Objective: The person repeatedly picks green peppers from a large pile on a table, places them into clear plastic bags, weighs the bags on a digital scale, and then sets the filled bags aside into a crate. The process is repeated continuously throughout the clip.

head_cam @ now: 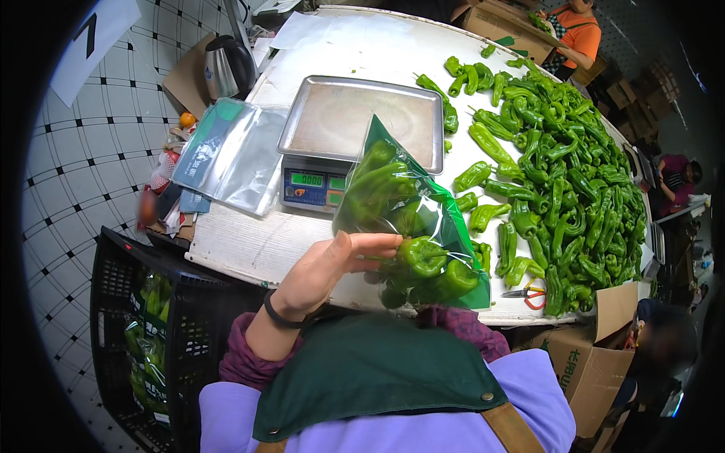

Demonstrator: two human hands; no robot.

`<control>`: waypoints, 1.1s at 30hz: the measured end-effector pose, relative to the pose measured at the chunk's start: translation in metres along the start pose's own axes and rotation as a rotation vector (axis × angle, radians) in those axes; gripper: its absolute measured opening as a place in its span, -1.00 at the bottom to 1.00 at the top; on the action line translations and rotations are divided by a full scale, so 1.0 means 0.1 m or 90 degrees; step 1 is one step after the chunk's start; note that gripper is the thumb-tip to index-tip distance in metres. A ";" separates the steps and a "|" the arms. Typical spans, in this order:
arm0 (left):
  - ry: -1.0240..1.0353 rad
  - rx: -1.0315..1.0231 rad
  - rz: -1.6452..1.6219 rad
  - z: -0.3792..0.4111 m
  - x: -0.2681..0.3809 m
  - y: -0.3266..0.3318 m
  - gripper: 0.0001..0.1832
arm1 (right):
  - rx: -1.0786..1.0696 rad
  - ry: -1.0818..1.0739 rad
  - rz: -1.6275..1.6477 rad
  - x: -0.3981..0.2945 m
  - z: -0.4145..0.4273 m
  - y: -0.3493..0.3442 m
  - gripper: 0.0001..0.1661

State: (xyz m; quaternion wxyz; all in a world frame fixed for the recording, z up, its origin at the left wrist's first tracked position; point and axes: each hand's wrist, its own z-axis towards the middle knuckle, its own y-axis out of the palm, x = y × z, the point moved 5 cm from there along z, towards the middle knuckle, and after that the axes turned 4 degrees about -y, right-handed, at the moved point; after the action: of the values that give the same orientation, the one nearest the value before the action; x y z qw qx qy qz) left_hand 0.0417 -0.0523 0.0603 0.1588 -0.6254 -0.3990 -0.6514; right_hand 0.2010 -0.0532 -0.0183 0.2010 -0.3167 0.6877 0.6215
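A clear plastic bag with green printing (422, 226), filled with green peppers, is up in front of me, partly over the front right of a digital scale (362, 122). My left hand (334, 266) touches the bag's near left side, fingers straight and palm not closed round it. My right hand is hidden behind the bag; only its patterned sleeve shows below. The scale's steel pan holds nothing and its display reads zero. Loose green peppers (566, 170) are heaped on the right of the white table (226, 249). Scissors (527, 294) with red and yellow handles lie at the near edge.
Flat plastic bags (232, 153) are stacked left of the scale, near an electric kettle (226, 68). A black crate (187, 328) with bagged peppers stands at lower left, an open cardboard box (589, 362) at lower right. A person in orange (580, 37) stands across the table.
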 end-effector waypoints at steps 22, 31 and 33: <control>0.141 0.307 -0.076 -0.87 -0.20 -0.69 -0.48 | -0.299 0.130 -0.239 0.29 0.49 1.05 -0.34; 0.212 0.600 0.674 -1.20 0.41 -0.37 -0.10 | -0.217 0.131 -0.209 1.14 0.71 1.29 -0.34; 0.232 0.624 0.793 -1.06 0.39 -0.35 -0.12 | -0.199 0.109 -0.205 1.18 0.76 1.27 -0.34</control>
State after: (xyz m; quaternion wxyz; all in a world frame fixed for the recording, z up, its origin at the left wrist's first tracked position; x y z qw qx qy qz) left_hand -0.0624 -0.0949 0.0960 0.8102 -0.4763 -0.1858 -0.2866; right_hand 0.0203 0.0025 -0.0161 0.1869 -0.5011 0.5386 0.6511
